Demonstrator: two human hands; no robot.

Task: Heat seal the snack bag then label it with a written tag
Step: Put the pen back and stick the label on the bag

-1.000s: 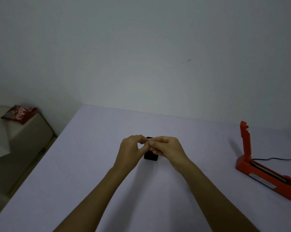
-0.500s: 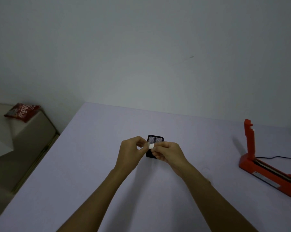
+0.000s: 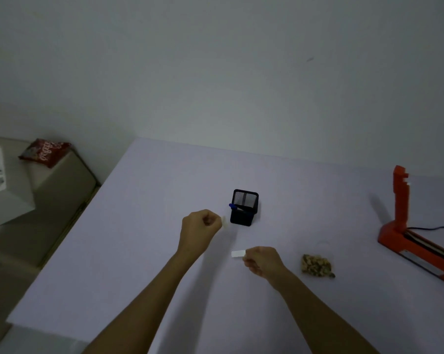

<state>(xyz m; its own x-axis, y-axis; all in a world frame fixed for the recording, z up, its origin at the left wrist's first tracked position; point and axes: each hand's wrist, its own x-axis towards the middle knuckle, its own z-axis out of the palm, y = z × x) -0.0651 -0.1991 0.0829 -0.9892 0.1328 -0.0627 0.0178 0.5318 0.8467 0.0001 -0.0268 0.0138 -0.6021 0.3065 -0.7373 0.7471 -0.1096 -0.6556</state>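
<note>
Looks like the labelling step: the right hand (image 3: 263, 260) pinches a white tag (image 3: 238, 253) at centre frame, while the left hand (image 3: 200, 229) pinches a pale scrap (image 3: 224, 222), probably backing. The snack bag (image 3: 316, 264) lies lower right, so the tag probably needs pressing onto it next.

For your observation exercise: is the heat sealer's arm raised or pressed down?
Raised. The orange heat sealer has its arm standing upright above the base, with nothing lying in it.
</note>
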